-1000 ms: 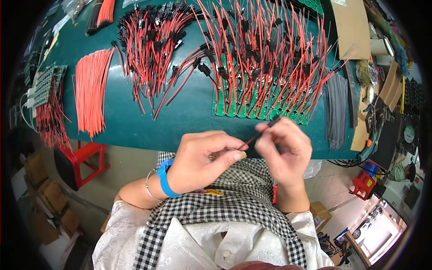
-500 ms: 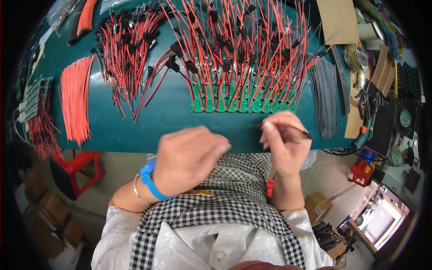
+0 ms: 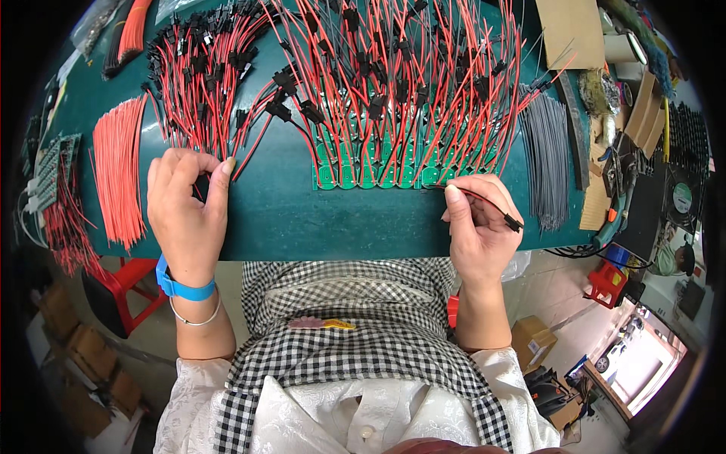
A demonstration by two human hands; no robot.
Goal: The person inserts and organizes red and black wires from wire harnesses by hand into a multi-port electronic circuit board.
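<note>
My right hand (image 3: 485, 231) is closed in a pinch on a red-and-black cable (image 3: 484, 199), whose black plug (image 3: 513, 222) sticks out to the right. The cable's bare end lies by the front edge of the green circuit boards (image 3: 367, 175). My left hand (image 3: 187, 204) is at the lower tips of a heap of red-and-black connector cables (image 3: 200, 83). Its thumb and forefinger come together on the end of one cable; the fingers partly cover it. Many red and black wires with black plugs rise from the boards.
Red wires (image 3: 119, 174) lie bundled at the left, grey wires (image 3: 548, 166) at the right of the green table (image 3: 325, 234). Beyond the left edge hang more wired boards (image 3: 57, 178). A cardboard sheet (image 3: 571, 34) lies at the far right. Red stools (image 3: 125, 291) stand below.
My left hand has moved from the middle, left and away from me, to the cable heap, and now pinches there. My right hand still holds its cable, nearly in place.
</note>
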